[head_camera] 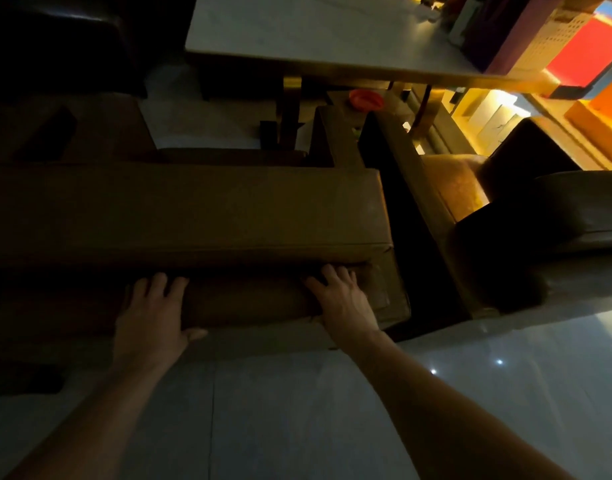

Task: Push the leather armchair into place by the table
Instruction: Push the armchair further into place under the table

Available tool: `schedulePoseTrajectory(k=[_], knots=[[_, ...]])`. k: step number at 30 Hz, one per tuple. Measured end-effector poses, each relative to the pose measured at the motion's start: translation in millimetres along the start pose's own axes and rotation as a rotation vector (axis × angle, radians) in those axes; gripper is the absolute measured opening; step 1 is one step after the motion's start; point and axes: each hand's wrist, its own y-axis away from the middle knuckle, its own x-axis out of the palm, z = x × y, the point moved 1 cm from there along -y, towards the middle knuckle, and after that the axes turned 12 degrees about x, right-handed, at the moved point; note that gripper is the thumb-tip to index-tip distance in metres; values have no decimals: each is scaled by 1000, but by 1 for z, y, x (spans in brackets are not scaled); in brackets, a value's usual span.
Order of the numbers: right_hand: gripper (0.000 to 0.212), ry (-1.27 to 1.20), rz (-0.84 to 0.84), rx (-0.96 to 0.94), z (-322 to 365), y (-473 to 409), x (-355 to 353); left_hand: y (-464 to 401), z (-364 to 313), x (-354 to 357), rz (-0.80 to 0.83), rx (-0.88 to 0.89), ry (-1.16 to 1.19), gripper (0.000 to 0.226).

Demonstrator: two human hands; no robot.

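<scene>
- Low light here, and the brown leather armchair point(193, 213) fills the middle and left of the frame, its broad backrest top running across the picture.
- The left hand point(152, 315) lies flat on the rear face of the backrest, lower centre-left, fingers spread upward, thumb out to the right; the grip is released, palm pressing, nothing clasped.
- The right hand point(342, 299) sits at the chair's rear right corner, fingers reaching up under the lip of the backrest cushion; whether they curl around that edge is hard to tell in the shadow, so its grip cannot be called.
- Both bare forearms stretch in from the bottom of the frame over the glossy tiled floor point(332, 410).
- The pale tabletop point(315, 39) spans the upper centre, beyond the chair's front.
- A second armchair point(463, 195) stands just beside, right of centre, a dark gap between the two.
- A small red dish point(365, 98) shows below the tabletop edge.
</scene>
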Motion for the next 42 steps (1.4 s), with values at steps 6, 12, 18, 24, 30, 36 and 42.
schedulePoseTrajectory(k=[6, 12, 18, 24, 30, 36, 42], knots=[[77, -28, -58, 45, 0, 2, 5, 4, -2, -11, -5, 27, 25, 90], [78, -47, -21, 37, -4, -2, 3, 6, -4, -9, -20, 20, -12, 88], [82, -10, -57, 61, -14, -11, 4, -3, -14, -8, -46, 42, -24, 90], [84, 64, -65, 49, -17, -12, 6, -7, -19, -11, 12, 30, 5, 95], [85, 37, -1, 65, -10, -5, -1, -10, -20, -21, 97, 10, 64, 93], [86, 14, 47, 74, -7, 2, -1, -13, -18, -26, 175, 10, 88, 94], [91, 40, 108, 50, -11, 3, -5, -15, -20, -26, 205, -9, 107, 95]])
